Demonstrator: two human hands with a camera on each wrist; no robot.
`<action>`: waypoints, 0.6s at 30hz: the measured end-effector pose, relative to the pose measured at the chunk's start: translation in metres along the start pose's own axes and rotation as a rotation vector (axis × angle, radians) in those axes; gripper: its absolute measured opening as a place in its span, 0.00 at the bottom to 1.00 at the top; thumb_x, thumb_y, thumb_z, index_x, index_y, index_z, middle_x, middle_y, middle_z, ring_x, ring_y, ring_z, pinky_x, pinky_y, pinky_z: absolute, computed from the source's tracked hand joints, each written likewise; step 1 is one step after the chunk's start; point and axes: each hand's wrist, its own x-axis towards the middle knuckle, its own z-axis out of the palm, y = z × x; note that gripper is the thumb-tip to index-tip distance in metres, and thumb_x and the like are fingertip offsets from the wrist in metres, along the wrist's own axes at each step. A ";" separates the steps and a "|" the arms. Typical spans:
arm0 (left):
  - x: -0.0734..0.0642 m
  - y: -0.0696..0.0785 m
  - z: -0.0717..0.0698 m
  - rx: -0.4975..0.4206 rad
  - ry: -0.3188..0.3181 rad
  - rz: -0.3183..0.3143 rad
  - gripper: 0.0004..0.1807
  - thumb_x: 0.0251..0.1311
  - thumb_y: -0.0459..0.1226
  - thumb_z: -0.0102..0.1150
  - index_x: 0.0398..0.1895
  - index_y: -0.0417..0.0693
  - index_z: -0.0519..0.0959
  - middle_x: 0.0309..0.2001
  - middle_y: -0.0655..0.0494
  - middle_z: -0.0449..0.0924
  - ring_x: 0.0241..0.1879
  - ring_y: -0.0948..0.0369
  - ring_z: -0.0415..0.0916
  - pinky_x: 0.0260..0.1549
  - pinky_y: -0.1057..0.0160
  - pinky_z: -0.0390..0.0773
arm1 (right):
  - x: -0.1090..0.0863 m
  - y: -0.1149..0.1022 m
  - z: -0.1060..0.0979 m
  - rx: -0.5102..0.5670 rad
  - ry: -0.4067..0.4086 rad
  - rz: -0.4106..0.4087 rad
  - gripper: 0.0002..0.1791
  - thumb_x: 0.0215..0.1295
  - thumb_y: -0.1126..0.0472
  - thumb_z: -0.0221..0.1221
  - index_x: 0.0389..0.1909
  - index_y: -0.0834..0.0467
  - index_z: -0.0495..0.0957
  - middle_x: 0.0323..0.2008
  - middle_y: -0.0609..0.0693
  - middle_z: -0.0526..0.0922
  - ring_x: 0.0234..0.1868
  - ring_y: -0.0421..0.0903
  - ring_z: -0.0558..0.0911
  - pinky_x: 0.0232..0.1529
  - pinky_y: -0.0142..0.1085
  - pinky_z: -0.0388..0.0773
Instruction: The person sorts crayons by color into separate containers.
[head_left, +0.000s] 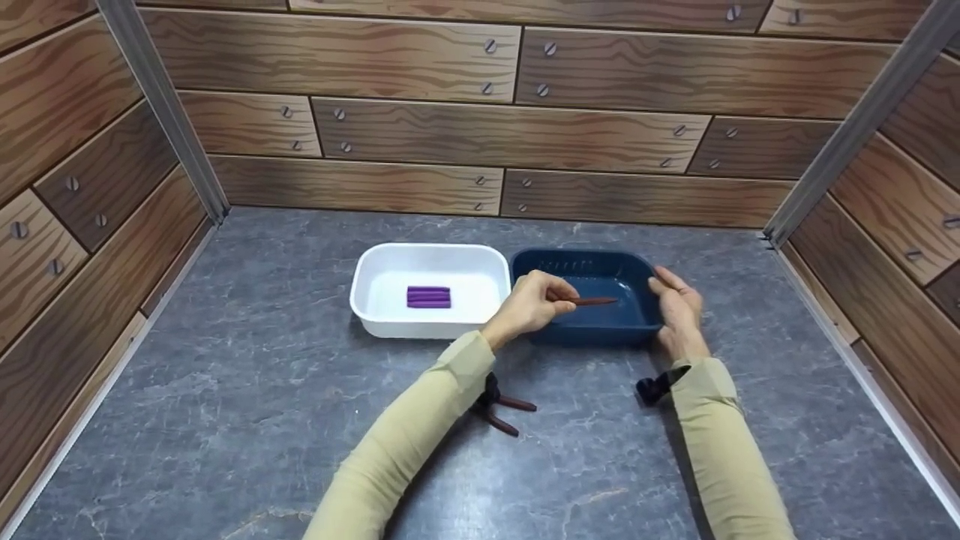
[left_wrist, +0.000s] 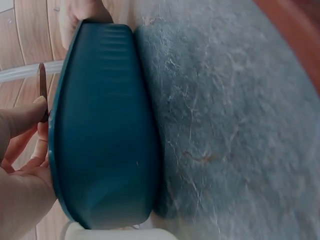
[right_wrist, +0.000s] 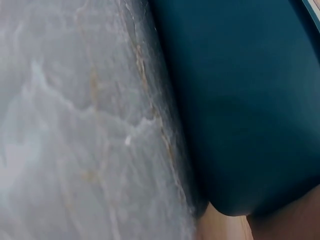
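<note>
Grip, left hand [head_left: 534,300]: thumb and fingers are pinching one end of a brown stick [head_left: 596,301], closing to roughly its thickness; the tapered free end is pointing right.
Brown stick: hovering over the blue bin [head_left: 600,335]; the left wrist view is showing it above the rim line.
Stick handling (judged): looking light, slim and smooth, possibly soft; a hard squeeze might be marking or bending it. A gentle pinch near the middle should be balancing it better.
Right hand [head_left: 681,307]: touching the bin's right end at the rim; how tightly the fingers are closing, I cannot tell.
Bin handling (judged): looking like stiff, light plastic, perhaps sliding easily; the end rim is offering the surest hold.
White tray [head_left: 435,329]: sitting just left of the bin; whether they are touching, I am not making out.
Purple sticks [head_left: 428,297]: lying side by side on the tray's floor.
Loose brown sticks [head_left: 517,403]: two are showing on the tabletop [head_left: 225,420] beside the left forearm, a dark wrist camera [head_left: 490,390] covering their far ends.
Hidden: the left hand is blocking part of the bin's floor; the right wrist view is cutting off nearly all its hand.
</note>
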 end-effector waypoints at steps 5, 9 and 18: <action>0.010 -0.003 0.008 0.021 0.022 -0.019 0.07 0.61 0.35 0.65 0.41 0.47 0.87 0.37 0.55 0.87 0.32 0.68 0.80 0.33 0.73 0.78 | 0.000 0.001 -0.004 -0.007 0.008 0.003 0.26 0.72 0.58 0.55 0.70 0.46 0.68 0.74 0.44 0.61 0.74 0.43 0.59 0.72 0.37 0.56; 0.019 -0.005 0.014 0.030 0.043 -0.044 0.06 0.61 0.35 0.65 0.40 0.48 0.87 0.36 0.57 0.87 0.31 0.69 0.79 0.33 0.73 0.77 | 0.001 0.000 -0.004 0.010 0.017 0.000 0.26 0.72 0.58 0.55 0.69 0.47 0.69 0.74 0.44 0.62 0.73 0.42 0.60 0.72 0.36 0.57; 0.033 -0.007 0.021 0.081 0.011 -0.093 0.05 0.60 0.34 0.65 0.39 0.48 0.87 0.37 0.58 0.87 0.37 0.66 0.81 0.38 0.71 0.78 | 0.002 -0.001 0.002 0.035 0.004 -0.007 0.26 0.71 0.60 0.55 0.70 0.49 0.68 0.73 0.45 0.64 0.72 0.42 0.62 0.71 0.35 0.58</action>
